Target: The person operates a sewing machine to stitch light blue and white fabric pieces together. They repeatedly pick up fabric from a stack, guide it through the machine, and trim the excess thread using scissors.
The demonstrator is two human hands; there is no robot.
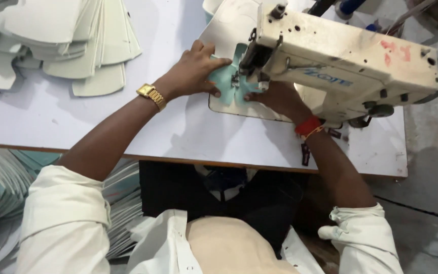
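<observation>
A cream industrial sewing machine stands on a white table. Under its needle lies a small pale teal fabric piece. My left hand, with a gold watch at the wrist, presses flat on the fabric's left side, fingers spread toward the needle. On the right, my right hand holds the fabric's other side under the machine's arm, partly hidden by the machine head; a red thread band circles that wrist.
A fanned stack of pale green cut pieces lies at the table's far left. More pale stacked pieces sit below the table's front edge on the left. Grey concrete floor is to the right.
</observation>
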